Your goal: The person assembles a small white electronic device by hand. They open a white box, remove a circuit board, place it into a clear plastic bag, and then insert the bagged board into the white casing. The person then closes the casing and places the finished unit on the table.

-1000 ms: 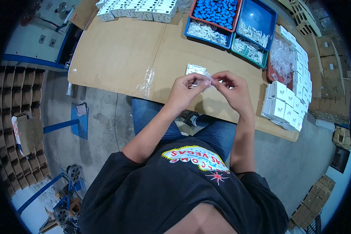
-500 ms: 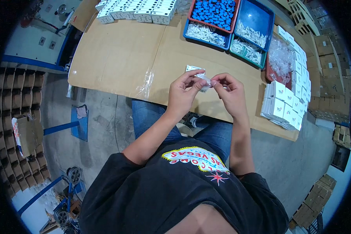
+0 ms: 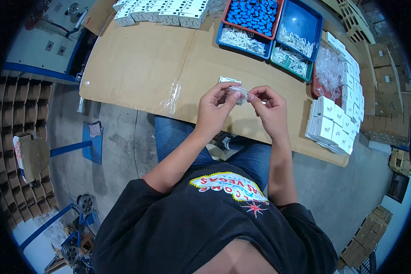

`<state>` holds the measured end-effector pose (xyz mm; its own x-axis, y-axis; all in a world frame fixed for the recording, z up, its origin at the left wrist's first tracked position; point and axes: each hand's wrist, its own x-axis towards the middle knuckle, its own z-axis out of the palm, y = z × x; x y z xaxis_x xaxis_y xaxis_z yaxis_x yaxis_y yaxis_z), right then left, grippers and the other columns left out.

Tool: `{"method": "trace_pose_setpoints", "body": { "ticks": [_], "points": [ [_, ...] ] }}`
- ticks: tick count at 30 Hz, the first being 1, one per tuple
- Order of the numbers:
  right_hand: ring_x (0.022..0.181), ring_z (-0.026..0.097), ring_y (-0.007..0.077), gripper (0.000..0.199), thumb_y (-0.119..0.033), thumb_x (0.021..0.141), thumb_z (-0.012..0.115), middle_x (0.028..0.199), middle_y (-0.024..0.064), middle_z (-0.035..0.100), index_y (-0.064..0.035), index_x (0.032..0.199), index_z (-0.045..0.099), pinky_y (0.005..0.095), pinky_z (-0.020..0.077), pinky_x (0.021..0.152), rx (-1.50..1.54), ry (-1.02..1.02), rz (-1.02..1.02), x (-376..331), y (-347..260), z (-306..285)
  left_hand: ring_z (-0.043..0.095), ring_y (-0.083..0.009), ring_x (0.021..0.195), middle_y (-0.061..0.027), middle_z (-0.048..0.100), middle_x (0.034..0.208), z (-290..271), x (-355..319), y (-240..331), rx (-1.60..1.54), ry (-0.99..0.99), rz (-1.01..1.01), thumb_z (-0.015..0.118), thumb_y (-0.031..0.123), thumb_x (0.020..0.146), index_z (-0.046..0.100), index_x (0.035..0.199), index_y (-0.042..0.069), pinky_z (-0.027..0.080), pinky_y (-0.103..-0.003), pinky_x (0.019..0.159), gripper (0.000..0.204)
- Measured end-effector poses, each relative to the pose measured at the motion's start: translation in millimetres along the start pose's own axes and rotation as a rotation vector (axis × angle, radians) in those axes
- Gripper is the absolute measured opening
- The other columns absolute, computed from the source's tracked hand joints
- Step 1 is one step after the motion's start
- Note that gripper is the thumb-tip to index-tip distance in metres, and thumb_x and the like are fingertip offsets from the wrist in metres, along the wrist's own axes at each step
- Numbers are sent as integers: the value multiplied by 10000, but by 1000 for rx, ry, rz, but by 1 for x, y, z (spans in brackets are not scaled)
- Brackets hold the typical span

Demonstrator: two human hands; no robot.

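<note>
Over the table's near edge, both hands meet at a small clear plastic bag [image 3: 240,93] with something whitish in it, too small to make out. My left hand [image 3: 217,106] pinches the bag between thumb and fingers from the left. From the right, the thumb and forefinger of my right hand [image 3: 269,108] close on the bag's other end. Just beyond my left fingers a small white card or flat box [image 3: 229,79] lies on the cardboard-covered table [image 3: 137,68], its near part hidden behind the hands and bag.
Stacked trays hold blue pieces [image 3: 252,17] and white stick-like parts [image 3: 243,41]; one is a green tray [image 3: 285,66]. Clear bags fill a red tray [image 3: 329,68] at right. White boxes are stacked at right [image 3: 329,119] and in rows at far left [image 3: 162,13].
The clear bag has shifted slightly and lies flatter between my fingertips. Both hands keep nearly the same place and grip.
</note>
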<state>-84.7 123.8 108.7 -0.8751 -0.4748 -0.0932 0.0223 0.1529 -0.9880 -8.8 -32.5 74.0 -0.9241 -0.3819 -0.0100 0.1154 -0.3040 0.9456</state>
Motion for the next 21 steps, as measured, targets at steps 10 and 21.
{"method": "trace_pose_setpoints", "body": {
  "ticks": [10, 21],
  "points": [
    [814, 586, 35, 87, -21, 939, 723, 923, -4, 684, -8, 1024, 710, 192, 450, 668, 121, 87, -54, 1, 0, 10, 712, -142, 936, -99, 746, 999, 3, 1, 0, -52, 4, 30, 618, 139, 1049, 675, 1136, -36, 565, -293, 858, 203],
    [847, 602, 38, 94, -7, 954, 704, 937, 4, 678, 1, 1044, 680, 198, 474, 714, 209, 88, -79, 2, 11, 15, 698, -122, 958, -71, 736, 1027, 5, -2, -6, -48, 52, 36, 630, 136, 1045, 676, 1129, -29, 558, -275, 869, 190]
  ]
}}
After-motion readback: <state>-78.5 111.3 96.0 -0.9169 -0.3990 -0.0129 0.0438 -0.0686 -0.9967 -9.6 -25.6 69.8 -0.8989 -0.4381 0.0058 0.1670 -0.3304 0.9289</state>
